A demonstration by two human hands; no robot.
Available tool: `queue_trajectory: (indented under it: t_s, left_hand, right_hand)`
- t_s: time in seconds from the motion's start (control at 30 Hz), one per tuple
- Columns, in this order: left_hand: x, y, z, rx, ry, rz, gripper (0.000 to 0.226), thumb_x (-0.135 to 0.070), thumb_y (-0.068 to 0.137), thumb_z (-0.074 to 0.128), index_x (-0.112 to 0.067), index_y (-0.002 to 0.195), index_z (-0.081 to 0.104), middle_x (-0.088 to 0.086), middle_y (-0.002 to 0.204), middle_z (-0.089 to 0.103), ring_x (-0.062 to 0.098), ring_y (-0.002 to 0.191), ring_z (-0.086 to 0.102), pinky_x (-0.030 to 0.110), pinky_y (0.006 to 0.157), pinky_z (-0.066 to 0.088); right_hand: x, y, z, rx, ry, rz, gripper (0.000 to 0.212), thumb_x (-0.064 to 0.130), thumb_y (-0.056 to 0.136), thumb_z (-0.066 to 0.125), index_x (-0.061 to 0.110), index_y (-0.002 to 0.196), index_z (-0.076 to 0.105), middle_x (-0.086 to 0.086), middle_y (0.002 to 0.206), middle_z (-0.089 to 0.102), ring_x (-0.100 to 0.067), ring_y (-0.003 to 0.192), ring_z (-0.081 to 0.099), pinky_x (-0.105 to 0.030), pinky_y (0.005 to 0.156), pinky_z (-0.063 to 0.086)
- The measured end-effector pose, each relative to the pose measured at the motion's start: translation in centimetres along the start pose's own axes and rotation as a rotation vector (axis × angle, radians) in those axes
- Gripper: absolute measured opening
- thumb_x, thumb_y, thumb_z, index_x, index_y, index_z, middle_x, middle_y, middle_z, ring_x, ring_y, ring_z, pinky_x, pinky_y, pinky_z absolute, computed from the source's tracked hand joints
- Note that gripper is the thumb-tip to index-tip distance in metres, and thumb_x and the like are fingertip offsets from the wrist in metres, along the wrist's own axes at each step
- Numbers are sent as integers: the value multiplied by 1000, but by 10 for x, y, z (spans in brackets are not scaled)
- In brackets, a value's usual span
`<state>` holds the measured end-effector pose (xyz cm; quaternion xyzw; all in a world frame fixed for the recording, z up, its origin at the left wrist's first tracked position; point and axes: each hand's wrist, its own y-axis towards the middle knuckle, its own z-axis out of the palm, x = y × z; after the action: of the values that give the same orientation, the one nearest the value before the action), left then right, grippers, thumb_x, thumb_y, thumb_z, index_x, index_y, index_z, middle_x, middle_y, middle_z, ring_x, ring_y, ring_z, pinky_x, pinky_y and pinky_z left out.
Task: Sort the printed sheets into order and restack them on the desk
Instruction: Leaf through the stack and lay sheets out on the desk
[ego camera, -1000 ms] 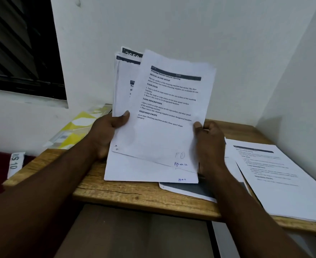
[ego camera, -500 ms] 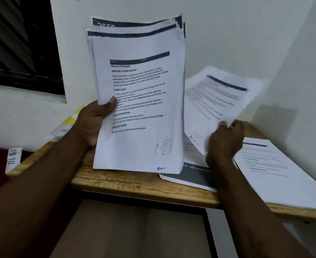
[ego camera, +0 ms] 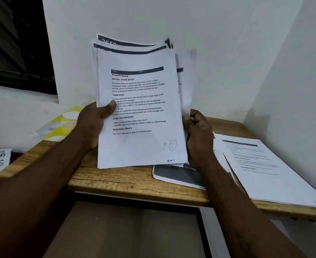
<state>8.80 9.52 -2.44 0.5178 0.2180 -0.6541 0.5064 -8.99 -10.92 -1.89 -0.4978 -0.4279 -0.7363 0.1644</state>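
Clamping sheets [ego camera: 140, 108] in left hand [ego camera: 93, 123] and right hand [ego camera: 198, 133] grips, pages [ego camera: 256, 164] on desk [ego camera: 116, 181]

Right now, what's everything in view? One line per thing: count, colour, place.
held stack: one, several white printed sheets, upright above the desk
loose sheet: one, white, blurred, behind the held stack's right edge
flat pile: one, white printed sheets, lying on the desk at right
desk: one, light wood, in the wall corner
dark-printed paper: one, grey and white, on the desk below the held stack
yellow packet: one, yellow and white, beyond the desk's left end
label: one, white with black lettering, far left
window: one, dark, upper left
left hand: grips the held stack's left edge
right hand: fingers curled, appears to pinch the loose sheet
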Motion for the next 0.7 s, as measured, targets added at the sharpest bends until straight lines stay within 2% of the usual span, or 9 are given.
queue_trajectory:
  t_s: [0.1,0.2,0.23,0.3,0.33,0.4,0.53,0.6,0.7]
  left_hand:
    - [-1,-2,3,-1,22,32,23,-17,101,66,-11,123,71,4,107,80,24,94,78,38,73,64]
    - [-1,-5,5,-5,82,84,22,-17,101,67,-11,122,71,2,105,80,22,93,78,37,73,64]
    - [-1,-6,5,-4,99,102,24,-17,101,67,-10,123,71,3,106,80,23,95,78,39,76,65]
    - [-1,-8,8,8,104,127,28,-17,101,68,-7,127,69,5,111,79,24,99,77,40,80,65]
    - [-1,-10,9,17,92,132,28,-16,100,68,-8,127,69,5,112,79,24,100,77,39,81,64]
    - [-2,-12,12,42,48,123,25,-15,100,67,-13,125,69,5,114,79,25,104,77,38,81,64]
    - [-4,-14,13,97,-30,99,35,-13,101,64,-16,136,61,3,125,76,24,111,75,35,80,63]
    - [-4,-13,13,115,-37,89,40,-11,101,63,-17,141,57,3,128,74,24,112,74,36,81,63]
    - [-2,-11,13,89,-61,10,35,-12,99,65,-12,134,65,7,123,76,27,110,75,37,78,64]
  right_hand:
    - [3,-3,0,3,-70,-23,21,21,110,51,10,102,68,-1,97,75,-12,92,68,-31,85,58]
    - [2,-3,1,72,-21,15,46,49,102,56,7,113,71,-15,118,75,-32,113,70,-48,101,55]
    - [1,-3,0,101,-10,35,46,50,99,63,9,117,71,-16,122,74,-38,117,69,-53,103,54]
    - [-1,-2,-2,127,-57,60,32,30,94,76,12,120,71,-11,121,76,-35,114,72,-55,100,57]
    - [-2,-2,-2,126,-91,65,31,19,91,80,12,121,71,-7,120,77,-32,111,74,-54,98,59]
    - [-3,-2,-2,80,-151,56,35,11,89,83,12,122,71,-2,118,78,-27,108,75,-53,95,61]
    - [-3,1,-1,-117,-196,15,39,14,83,89,14,116,67,0,107,78,-19,98,76,-38,87,63]
    - [-4,1,-2,-193,-204,-4,35,18,83,89,14,108,65,-3,100,78,-21,93,76,-37,83,63]
    - [-4,2,-4,-253,-278,-40,23,25,92,82,17,90,60,-2,89,73,-18,79,70,-32,72,58]
